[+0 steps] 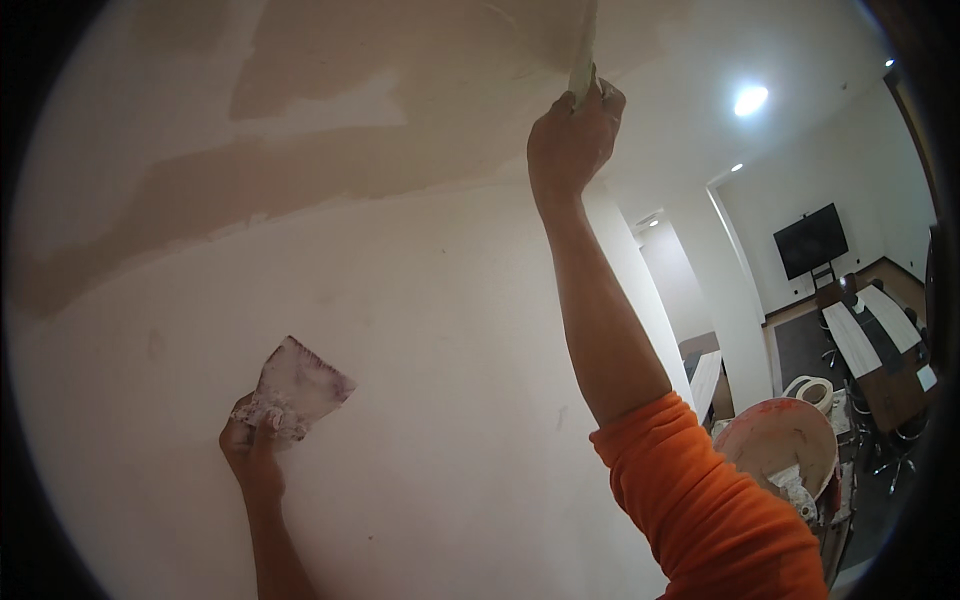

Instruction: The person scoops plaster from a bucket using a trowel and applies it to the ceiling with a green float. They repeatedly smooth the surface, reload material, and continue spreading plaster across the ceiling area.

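My right hand (572, 148) is raised to the ceiling (480, 75) and closed around a pale, flat putty knife (584, 55). The knife shows nearly edge-on, and its far end runs out of the top of the picture. Around it the ceiling carries wide brownish patches (330, 165) of filler, with whiter areas between. Lower down on the left, my left hand (251, 452) grips a wide scraper blade (308, 385) smeared with whitish-purple filler. Clumps of filler sit near its thumb. Behind the left hand is a white wall (440, 400); whether the scraper touches it I cannot tell.
At the lower right stands a round, plaster-stained bucket (775, 435) with a crusted tool (795, 490) at its edge. A roll of tape (812, 392) lies beyond it. Farther off are a dark screen on a stand (811, 240) and tables (850, 340) with chairs.
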`<state>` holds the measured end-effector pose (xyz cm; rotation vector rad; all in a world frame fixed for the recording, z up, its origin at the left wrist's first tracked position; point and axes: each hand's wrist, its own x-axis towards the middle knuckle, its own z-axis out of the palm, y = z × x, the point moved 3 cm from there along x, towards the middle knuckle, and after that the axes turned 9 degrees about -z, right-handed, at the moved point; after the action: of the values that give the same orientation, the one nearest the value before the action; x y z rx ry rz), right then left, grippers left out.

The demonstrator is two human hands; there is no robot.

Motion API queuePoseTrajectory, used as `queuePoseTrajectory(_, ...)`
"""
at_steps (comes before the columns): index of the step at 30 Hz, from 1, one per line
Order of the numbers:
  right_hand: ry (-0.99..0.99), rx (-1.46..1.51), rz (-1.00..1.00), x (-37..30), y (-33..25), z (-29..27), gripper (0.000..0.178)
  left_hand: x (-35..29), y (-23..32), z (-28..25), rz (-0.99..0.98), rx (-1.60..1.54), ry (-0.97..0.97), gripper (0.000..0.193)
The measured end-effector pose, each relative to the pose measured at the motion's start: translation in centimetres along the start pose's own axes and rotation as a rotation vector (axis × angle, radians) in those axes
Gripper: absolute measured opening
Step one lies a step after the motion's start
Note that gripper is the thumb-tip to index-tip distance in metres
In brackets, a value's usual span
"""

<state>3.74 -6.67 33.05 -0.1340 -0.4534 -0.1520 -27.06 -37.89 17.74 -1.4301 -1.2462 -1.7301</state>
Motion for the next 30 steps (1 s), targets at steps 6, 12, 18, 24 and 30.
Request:
queuePoseTrajectory(6,-0.085,0.031,-0.321,-8.0,-6.8,3.5,0.047,0.7,-0.2,1.9,0.036,0.015,-0.003,0.026)
queuePoseTrajectory(12,-0.061,0.006,-0.180,-5.4,-0.7,-1.6,0.054,0.1,-0.1,0.9,0.034,0.039,0.007,0.028)
queuePoseTrajectory(18,0.070,-0.228,-0.123,3.1,5.4,-0.5,0.055,0.7,-0.3,1.5,0.016,-0.072,-0.013,0.028)
queuePoseTrajectory(24,-0.150,-0.034,-0.157,-5.8,2.1,0.2,0.070,0.1,-0.3,0.9,0.051,-0.002,0.051,0.028)
queuePoseTrajectory(30,0.127,-0.250,-0.185,-0.4,1.8,5.8,0.063,0.9,0.0,2.1,0.019,-0.019,0.037,0.028)
